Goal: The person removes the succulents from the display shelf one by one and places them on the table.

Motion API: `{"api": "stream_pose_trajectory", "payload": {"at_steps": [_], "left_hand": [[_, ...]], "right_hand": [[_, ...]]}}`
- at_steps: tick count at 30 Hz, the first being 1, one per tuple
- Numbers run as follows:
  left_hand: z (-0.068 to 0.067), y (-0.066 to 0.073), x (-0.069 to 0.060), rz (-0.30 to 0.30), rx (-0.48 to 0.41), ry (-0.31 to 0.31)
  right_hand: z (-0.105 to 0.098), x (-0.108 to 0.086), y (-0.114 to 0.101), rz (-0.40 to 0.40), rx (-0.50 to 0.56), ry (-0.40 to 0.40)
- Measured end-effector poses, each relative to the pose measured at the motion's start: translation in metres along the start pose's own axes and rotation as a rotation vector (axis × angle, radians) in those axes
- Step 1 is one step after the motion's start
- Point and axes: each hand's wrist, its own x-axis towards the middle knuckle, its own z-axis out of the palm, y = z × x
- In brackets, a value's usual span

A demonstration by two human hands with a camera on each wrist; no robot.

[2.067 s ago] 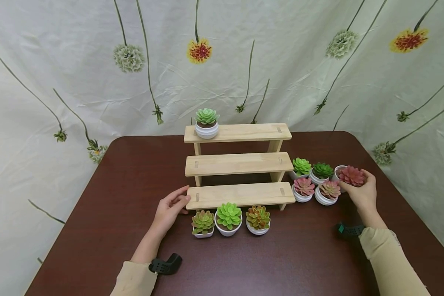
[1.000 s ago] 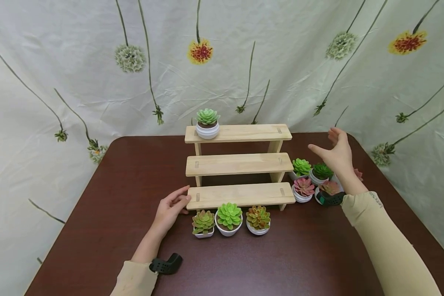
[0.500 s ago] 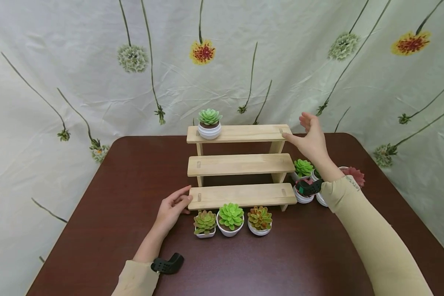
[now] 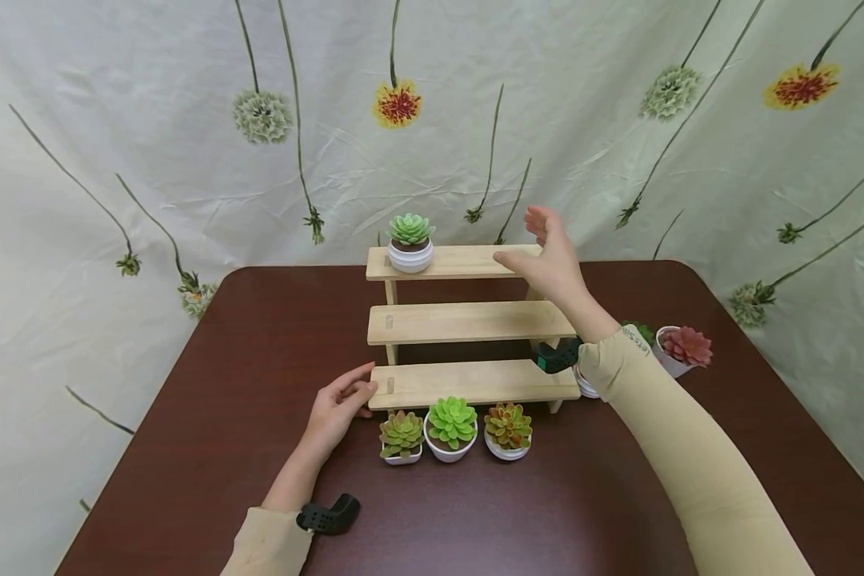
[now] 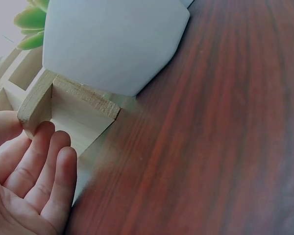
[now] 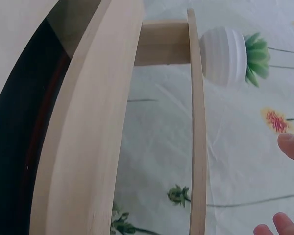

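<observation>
A three-tier wooden stand (image 4: 468, 320) is on the table. My left hand (image 4: 334, 408) pinches the left end of its lowest shelf; in the left wrist view the thumb lies against the board's end and the fingers (image 5: 36, 152) curl beneath. My right hand (image 4: 554, 264) is raised by the right part of the top shelf, thumb and fingers spread and holding nothing. On that shelf's left end stands a pale green potted succulent (image 4: 410, 244). In the right wrist view the same succulent (image 6: 225, 56) is apart from the fingertips.
Three potted succulents stand before the lowest shelf: olive-green (image 4: 401, 436), bright green (image 4: 452, 428) and orange-tinged (image 4: 508, 428). Right of the stand, my sleeve (image 4: 655, 408) partly hides more pots; a dark pink succulent (image 4: 686, 348) leans there. A floral cloth (image 4: 317, 144) hangs behind the table (image 4: 274, 320).
My right hand has let go of the dark pink succulent at the right, risen and moved left to the top shelf. The left hand has stayed on the lowest shelf.
</observation>
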Motion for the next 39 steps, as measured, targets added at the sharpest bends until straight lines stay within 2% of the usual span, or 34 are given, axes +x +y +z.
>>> {"api": "stream_pose_trajectory", "payload": {"at_steps": [6, 17, 25, 34, 39], "left_hand": [[0.001, 0.001, -0.001, 0.007, -0.006, -0.001], [0.001, 0.000, -0.001, 0.006, 0.001, 0.002], [0.000, 0.000, -0.001, 0.010, -0.003, -0.002], [0.000, 0.001, -0.001, -0.014, 0.006, 0.001], [0.000, 0.010, -0.003, -0.037, -0.010, -0.012]], "right_hand": [[0.024, 0.004, -0.008, -0.039, 0.022, -0.045], [0.063, 0.007, -0.015, -0.041, 0.016, -0.109], [0.083, 0.009, -0.020, -0.001, 0.059, -0.138], [0.102, 0.011, -0.029, 0.006, 0.043, -0.143], [0.110, 0.013, -0.031, 0.008, 0.021, -0.128]]}}
